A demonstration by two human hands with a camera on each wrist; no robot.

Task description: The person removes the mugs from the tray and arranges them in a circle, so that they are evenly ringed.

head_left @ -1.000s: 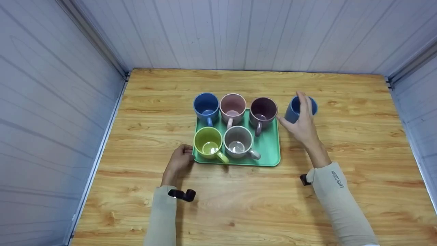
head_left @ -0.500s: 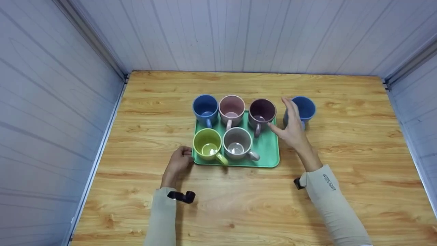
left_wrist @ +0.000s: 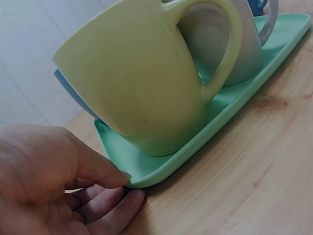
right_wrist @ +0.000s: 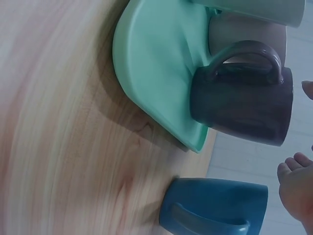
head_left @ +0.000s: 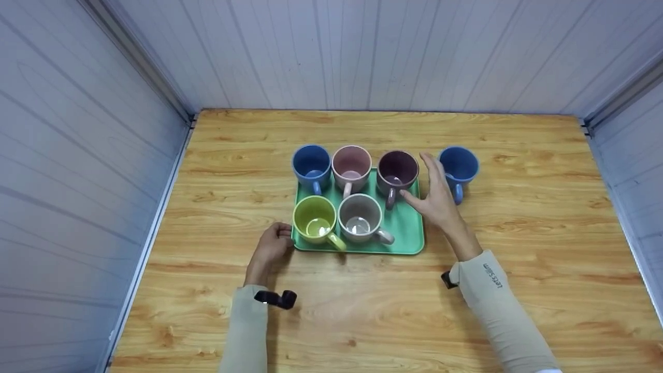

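Observation:
My left hand (head_left: 274, 243) pinches the near left corner of a green tray (head_left: 406, 228), thumb (left_wrist: 105, 171) on the rim and fingers beneath. Right beside it on the tray stands a yellow-green mug (head_left: 311, 207); a grey mug (head_left: 361, 220) follows to its right. Along the back of the tray are a blue mug (head_left: 312, 160), a pink mug (head_left: 352, 163) and a dark purple mug (head_left: 396, 178). My right hand (head_left: 440, 204), thumb and fingers spread, hovers just right of the purple mug, holding nothing. In the right wrist view only its fingertips (right_wrist: 293, 164) show.
A second blue mug (head_left: 458, 166) stands upright on the wooden table (head_left: 352, 321), right of the tray and behind the right hand, its handle toward me. Pale panel walls (head_left: 331, 57) bound the table at the back and sides.
My right hand has moved left, from over the blue mug on the table to beside the purple mug. That blue mug stays standing. The left hand keeps its hold on the tray.

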